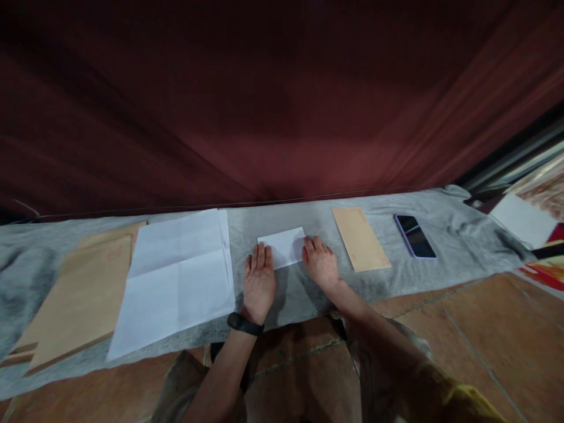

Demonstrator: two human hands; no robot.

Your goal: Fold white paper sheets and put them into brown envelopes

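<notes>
Currently, a folded piece of white paper [285,248] is lying flat near the middle of a long grey cloth [319,218], with a hand resting at either end of it. On its left, the left hand [259,285] is lying palm down, held out flat with its fingers straight and close together, the fingertips touching the paper's left end. At the right end, the right hand [322,264] is also facing down, its fingers loosely bent and slightly apart, touching the paper's edge without closing around anything. A black wristband [245,324] is circling the left wrist, and a yellowish sleeve [467,399] is covering part of the right arm. Just to the right of the right hand, a small brown envelope [360,239] is lying at a slant, and farther right a phone [415,237] in a purple case is resting with its dark screen facing up. Left of the left hand, large white sheets [176,288] are lying stacked, the top one showing crease lines, while large brown envelopes [88,294] are overlapping one another at their left. Behind everything, a dark red cloth [282,129] is hanging along the far side; reddish-brown floor tiles [497,341] are showing on the near side.
</notes>
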